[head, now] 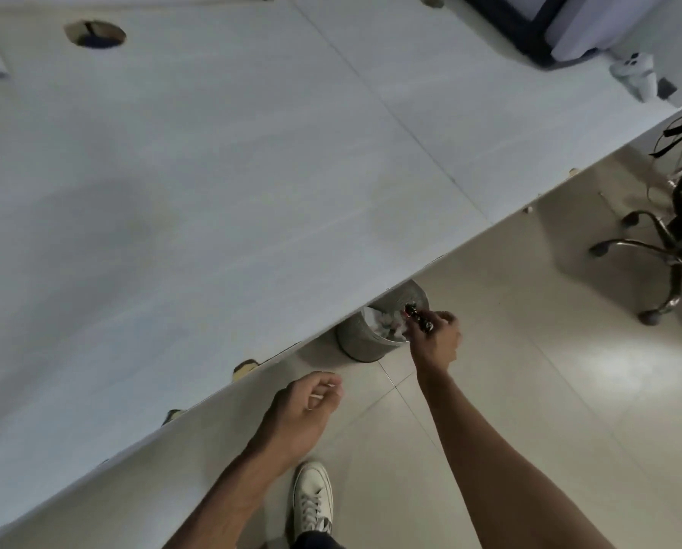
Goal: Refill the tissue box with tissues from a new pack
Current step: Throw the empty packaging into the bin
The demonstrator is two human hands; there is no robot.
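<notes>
head view, bin: a grey waste bin (375, 338) stands half under the desk (212, 192) edge, with crumpled white paper inside.
right hand (436, 336): clamped on a small red-and-black scrap (416, 317) over the bin.
left hand (305, 410): loosely curled, empty, just below the desk edge.
progress: probably discarding wrapping; tissue box and pack not visible.
writing: none legible.
</notes>
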